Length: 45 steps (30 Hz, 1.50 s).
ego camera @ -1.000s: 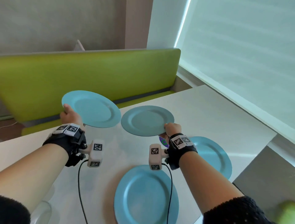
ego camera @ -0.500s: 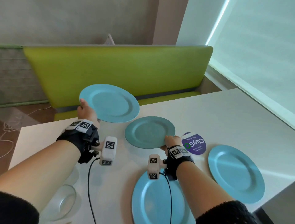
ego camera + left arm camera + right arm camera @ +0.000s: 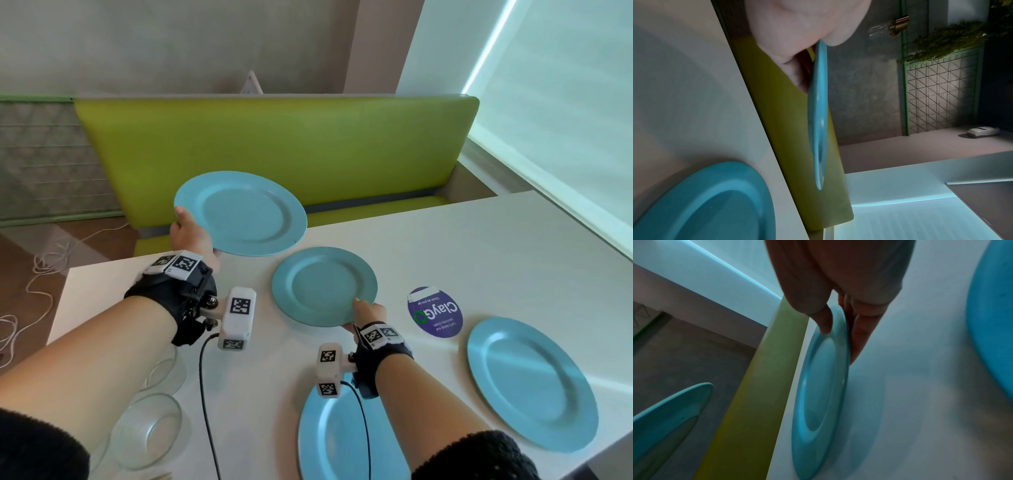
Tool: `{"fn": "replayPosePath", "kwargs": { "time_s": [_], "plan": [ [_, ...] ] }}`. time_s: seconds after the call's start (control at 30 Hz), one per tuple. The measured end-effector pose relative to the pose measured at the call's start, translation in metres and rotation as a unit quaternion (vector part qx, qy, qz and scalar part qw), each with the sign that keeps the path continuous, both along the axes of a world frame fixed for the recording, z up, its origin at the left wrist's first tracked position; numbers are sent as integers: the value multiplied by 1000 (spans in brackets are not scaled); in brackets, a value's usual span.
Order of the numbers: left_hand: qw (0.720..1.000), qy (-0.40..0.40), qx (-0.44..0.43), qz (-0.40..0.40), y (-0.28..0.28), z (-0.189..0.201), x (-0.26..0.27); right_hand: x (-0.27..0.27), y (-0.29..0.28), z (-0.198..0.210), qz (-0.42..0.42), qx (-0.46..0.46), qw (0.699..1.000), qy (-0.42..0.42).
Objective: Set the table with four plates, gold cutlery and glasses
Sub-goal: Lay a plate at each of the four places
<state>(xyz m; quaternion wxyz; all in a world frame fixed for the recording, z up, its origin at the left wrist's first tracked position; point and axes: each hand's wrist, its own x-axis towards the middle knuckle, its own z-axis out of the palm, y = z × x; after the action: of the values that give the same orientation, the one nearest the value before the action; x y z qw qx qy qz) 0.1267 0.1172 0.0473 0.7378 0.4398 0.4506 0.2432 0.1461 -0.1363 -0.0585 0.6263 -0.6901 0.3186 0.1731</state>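
**Two blue plates held over a white table**

Left of the purple sticker [image 3: 435,312], the left hand [image 3: 190,233] pinches one plate [image 3: 241,213] by its rim, raised. The right hand [image 3: 368,313] pinches another plate [image 3: 323,286], thumb above, fingers beneath, low over the table [image 3: 479,246]. They look stiff, light and smooth; rims suit gripping. Four plates, two glass bowls [image 3: 147,430] counted.

Bare table [image 3: 428,260] lies open far right; glass bowl [image 3: 147,431] and round sticker [image 3: 435,312] crowd the near side.
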Motion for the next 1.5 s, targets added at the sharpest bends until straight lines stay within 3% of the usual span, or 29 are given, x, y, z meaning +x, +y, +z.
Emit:
{"fn": "replayPosePath", "kwargs": {
  "time_s": [0.4, 1.13, 1.33, 1.43, 1.5],
  "plan": [
    [1000, 1, -5, 20, 7, 1, -8, -3, 23, 7, 52, 54, 997, 28],
    [1000, 9, 9, 25, 13, -9, 0, 5, 35, 15, 103, 12, 993, 57],
    [1000, 10, 9, 13, 8, -7, 0, 5, 34, 17, 169, -53, 983, 49],
    [1000, 7, 7, -3, -1, -4, 0, 14, 30, 32, 204, -149, 968, -2],
    [1000, 5, -2, -29, -11, -2, 3, 21, 29, 49, 208, -139, 967, -51]
  ]
}}
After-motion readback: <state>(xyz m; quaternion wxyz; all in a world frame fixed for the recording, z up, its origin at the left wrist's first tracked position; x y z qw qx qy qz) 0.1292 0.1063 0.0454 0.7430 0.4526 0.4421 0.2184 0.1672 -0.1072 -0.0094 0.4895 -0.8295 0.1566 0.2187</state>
